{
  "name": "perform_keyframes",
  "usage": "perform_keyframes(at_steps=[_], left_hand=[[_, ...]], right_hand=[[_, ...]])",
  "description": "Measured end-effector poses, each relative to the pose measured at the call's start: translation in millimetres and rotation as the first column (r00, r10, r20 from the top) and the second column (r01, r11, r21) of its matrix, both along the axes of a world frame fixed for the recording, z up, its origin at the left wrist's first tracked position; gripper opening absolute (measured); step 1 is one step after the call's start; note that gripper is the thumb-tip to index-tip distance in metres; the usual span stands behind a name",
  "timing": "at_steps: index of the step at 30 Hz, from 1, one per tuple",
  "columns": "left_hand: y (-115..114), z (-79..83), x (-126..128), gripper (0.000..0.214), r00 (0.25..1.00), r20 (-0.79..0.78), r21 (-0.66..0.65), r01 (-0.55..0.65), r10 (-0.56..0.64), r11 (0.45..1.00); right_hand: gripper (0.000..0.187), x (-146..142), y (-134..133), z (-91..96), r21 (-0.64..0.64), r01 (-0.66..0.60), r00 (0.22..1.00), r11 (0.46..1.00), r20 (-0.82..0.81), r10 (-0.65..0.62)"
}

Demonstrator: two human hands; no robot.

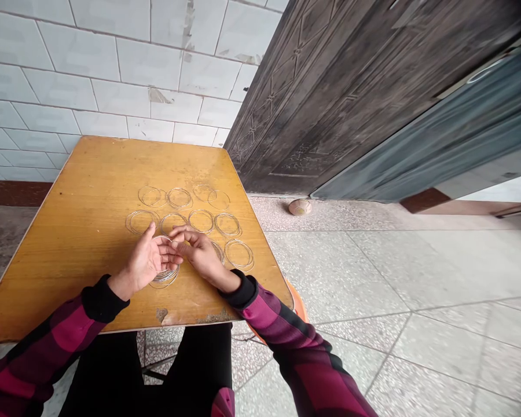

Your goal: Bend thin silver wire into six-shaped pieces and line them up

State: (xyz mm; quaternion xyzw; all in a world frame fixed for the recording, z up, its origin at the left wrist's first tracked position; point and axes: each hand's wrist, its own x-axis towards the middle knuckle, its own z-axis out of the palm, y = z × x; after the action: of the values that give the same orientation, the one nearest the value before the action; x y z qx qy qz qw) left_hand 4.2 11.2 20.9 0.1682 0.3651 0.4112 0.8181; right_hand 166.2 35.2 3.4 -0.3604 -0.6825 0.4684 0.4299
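Note:
Several thin silver wire rings [201, 221] lie flat in loose rows on the yellow wooden table [82, 231]. My left hand [146, 260] lies palm up in the middle of the near rows, over a stack of wire rings [165, 274]. The fingers of my right hand [200, 252] reach across to the left fingertips, above the same stack. Part of the stack is hidden under both hands. A large single ring [238, 255] lies just right of my right hand. Whether a wire runs between my right fingers is too fine to tell.
The table's worn near edge [160, 321] is in front of my black-trousered legs [191, 359]. An orange stool [298, 304] shows at its right corner. Behind are a white tiled wall [113, 69], a dark embossed door [330, 98], and a small ball [299, 207] on the speckled floor [351, 272].

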Motion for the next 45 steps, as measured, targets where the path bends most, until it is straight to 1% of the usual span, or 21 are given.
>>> perform_keyframes(at_steps=[3,8,13,19,22,24,26,32,38,41,43,45], left_hand=[[0.0,1.4,0.3,0.063,1.0,-0.015,-0.009,-0.012,0.012,1.0],[-0.7,6.7,4.4,0.062,0.999,-0.034,-0.034,-0.039,0.038,0.999],[-1.0,9.7,7.0,0.055,0.997,-0.049,-0.05,-0.058,0.056,0.997],[-1.0,10.3,6.8,0.057,0.998,-0.049,-0.049,-0.049,0.046,0.998],[-1.0,11.1,6.8,0.058,0.998,-0.049,-0.044,-0.04,0.038,0.998],[-0.8,12.0,6.3,0.058,0.998,-0.055,-0.046,-0.039,0.036,0.998],[-0.6,12.8,5.1,0.056,0.998,-0.055,-0.039,-0.039,0.037,0.998],[-1.1,10.8,0.1,0.05,1.0,-0.021,0.012,-0.023,0.023,1.0],[-1.3,7.5,-2.3,0.053,1.0,0.008,0.031,-0.005,0.005,0.999],[-1.3,8.0,-3.4,0.056,1.0,0.024,0.032,0.013,-0.014,0.999],[-1.5,9.0,-3.8,0.055,0.999,0.037,0.029,0.015,-0.016,0.999],[-1.8,9.8,-4.0,0.054,0.999,0.044,0.022,0.017,-0.018,1.0]], right_hand=[[0.016,-5.4,-0.9,-5.9,-0.153,0.003,0.989,0.988,-0.144,-0.025],[0.016,-13.5,-6.3,-7.1,-0.301,0.012,0.955,0.953,-0.28,-0.101],[0.014,-16.4,-10.0,-2.9,-0.409,-0.005,0.905,0.913,-0.39,-0.17],[0.014,-18.4,-10.9,-3.0,-0.537,-0.072,0.856,0.84,-0.465,-0.224],[0.014,-18.1,-10.5,-3.2,-0.572,-0.102,0.835,0.814,-0.493,-0.243],[0.015,-16.6,-8.9,-2.9,-0.581,-0.118,0.837,0.806,-0.494,-0.233],[0.016,-14.0,-5.9,-2.7,-0.568,-0.125,0.854,0.813,-0.479,-0.204],[0.018,-4.8,6.1,-1.3,-0.443,-0.063,0.926,0.894,-0.359,-0.113],[0.02,7.1,12.0,9.6,-0.345,-0.124,0.961,0.93,-0.276,0.026],[0.021,13.4,15.3,13.0,-0.333,-0.18,0.959,0.926,-0.269,0.09],[0.025,16.0,17.9,13.0,-0.378,-0.207,0.948,0.903,-0.305,0.089],[0.029,16.7,20.2,11.7,-0.434,-0.215,0.937,0.875,-0.343,0.061]])
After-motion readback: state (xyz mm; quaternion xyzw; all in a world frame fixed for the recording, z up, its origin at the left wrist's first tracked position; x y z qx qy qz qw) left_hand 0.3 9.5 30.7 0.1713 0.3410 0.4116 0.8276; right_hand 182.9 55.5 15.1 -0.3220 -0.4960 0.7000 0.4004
